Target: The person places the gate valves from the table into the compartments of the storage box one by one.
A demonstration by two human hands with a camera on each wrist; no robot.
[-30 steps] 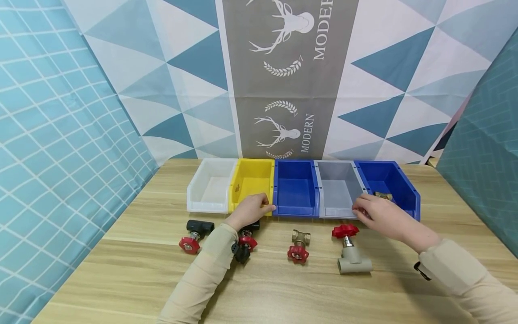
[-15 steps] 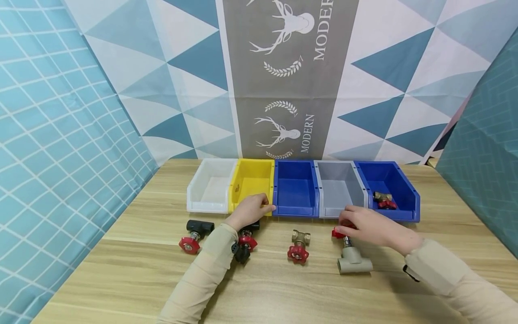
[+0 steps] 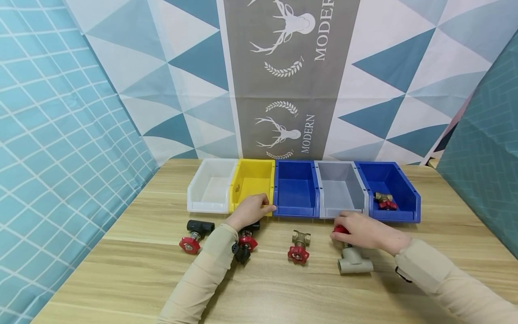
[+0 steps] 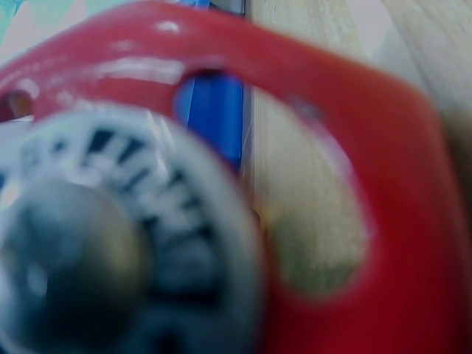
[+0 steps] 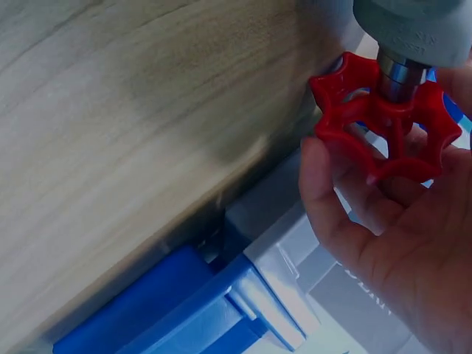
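Note:
My right hand (image 3: 360, 230) grips the red handwheel (image 5: 391, 125) of a grey plastic tee-shaped valve (image 3: 354, 261) in front of the grey bin. In the right wrist view its fingers curl about the wheel's rim, below the grey valve body. My left hand (image 3: 252, 210) rests, loosely curled, at the front edge of the yellow bin (image 3: 254, 173); some of its fingers are hidden. Under that wrist lies a black valve with a red wheel (image 3: 247, 243), partly covered by the sleeve. A blurred red handwheel (image 4: 413, 221) fills the left wrist view.
Five... several bins stand in a row: white (image 3: 208, 208), yellow, blue (image 3: 295, 211), grey (image 3: 340, 212) and blue (image 3: 417, 207). The rightmost holds a brass valve (image 3: 384, 200). On the wooden table lie another black valve (image 3: 196, 234) and another brass one (image 3: 299, 246).
My right hand has moved left and down from the rightmost bins to the grey valve and taken hold of its handwheel. The left hand has stayed in place.

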